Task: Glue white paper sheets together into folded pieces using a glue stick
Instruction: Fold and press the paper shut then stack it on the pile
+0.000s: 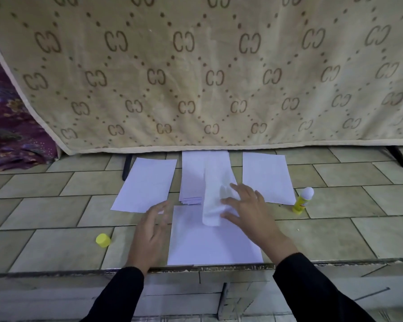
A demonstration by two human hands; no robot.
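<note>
A large white sheet (209,242) lies flat in front of me on the tiled floor. A folded white piece (213,196) stands up curved over its far edge. My right hand (247,203) touches that folded piece with spread fingers. My left hand (153,226) hovers with relaxed fingers beside the sheet's left edge, holding nothing. Behind lie a stack of sheets (193,177), one sheet at the left (147,184) and one at the right (268,177). The yellow glue stick (303,199) stands uncapped at the right. Its yellow cap (102,240) lies at the left.
A beige patterned blanket (196,73) hangs over a frame just behind the papers, with black legs (126,168) reaching the floor. Purple fabric (12,131) lies at the far left. A step edge (219,268) runs right under the near sheet.
</note>
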